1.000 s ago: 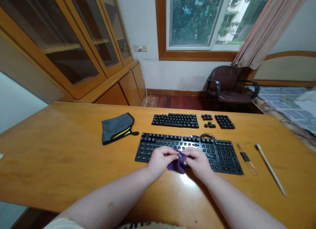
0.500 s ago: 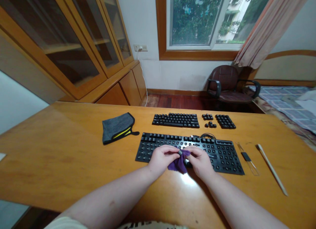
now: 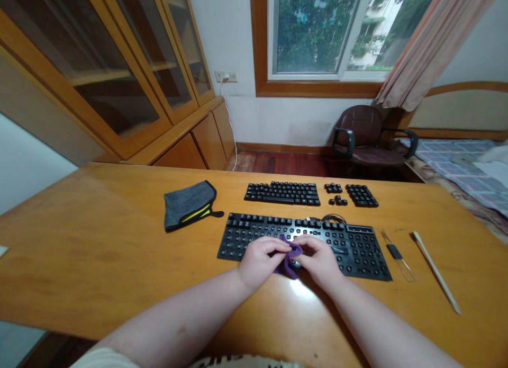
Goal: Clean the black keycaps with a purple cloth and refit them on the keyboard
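A black keyboard (image 3: pixel 365 257) lies in front of me, many of its switches bare and the upper rows still capped. Over its front edge, my left hand (image 3: pixel 262 257) is closed in a pinch on a small keycap, which the cloth now covers. My right hand (image 3: pixel 317 258) grips a folded purple cloth (image 3: pixel 291 262) and wraps it around the keycap; both hands' fingertips meet at the cloth. Behind the keyboard, loose black keycaps (image 3: pixel 281 192) stand in rows, with a number-pad group (image 3: pixel 362 195) at the right.
To the left lies a folded grey cloth (image 3: pixel 186 205) with yellow lining. A wire keycap puller (image 3: pixel 396 251) and a long pale-handled brush (image 3: pixel 436 272) lie right of the keyboard on the wooden desk (image 3: pixel 99 241). A coiled cable (image 3: pixel 334 218) sits behind the keyboard.
The purple cloth has been folded up around the keycap, which was visible between my left fingertips before. My right fingers have moved slightly left, closer to the left ones.
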The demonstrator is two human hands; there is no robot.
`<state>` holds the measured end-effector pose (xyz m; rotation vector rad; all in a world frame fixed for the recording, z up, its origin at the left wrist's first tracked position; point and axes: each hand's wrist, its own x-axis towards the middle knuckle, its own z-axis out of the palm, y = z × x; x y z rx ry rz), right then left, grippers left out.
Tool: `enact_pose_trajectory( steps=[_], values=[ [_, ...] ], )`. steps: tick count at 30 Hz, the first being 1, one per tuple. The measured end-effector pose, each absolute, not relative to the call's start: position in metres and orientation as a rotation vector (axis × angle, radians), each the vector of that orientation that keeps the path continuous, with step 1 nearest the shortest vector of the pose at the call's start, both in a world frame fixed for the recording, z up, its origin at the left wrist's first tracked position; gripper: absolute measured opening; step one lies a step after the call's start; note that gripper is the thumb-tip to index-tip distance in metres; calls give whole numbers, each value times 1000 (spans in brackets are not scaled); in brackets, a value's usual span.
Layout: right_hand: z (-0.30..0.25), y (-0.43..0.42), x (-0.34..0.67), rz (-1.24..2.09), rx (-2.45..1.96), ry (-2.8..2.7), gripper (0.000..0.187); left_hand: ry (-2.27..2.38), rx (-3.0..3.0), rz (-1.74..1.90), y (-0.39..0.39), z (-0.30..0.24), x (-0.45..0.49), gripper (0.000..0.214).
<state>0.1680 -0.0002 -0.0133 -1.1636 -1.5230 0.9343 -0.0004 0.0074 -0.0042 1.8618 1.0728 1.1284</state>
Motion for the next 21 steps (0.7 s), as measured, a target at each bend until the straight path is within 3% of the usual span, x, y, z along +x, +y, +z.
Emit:
enact_pose_trajectory(
  steps=[6,14,21],
  values=[
    [-11,0,169,947,-1167,-1549,3,1168,1923,1032,4,-1,-3,19],
    [-10,1,171,977,-1133,-1588,14,1284,1882,1013,4,-1,-2,15],
    [-9,0,168,976,-1161,-1565,8,1258,1929,1020,5,-2,-2,14]
  ],
)
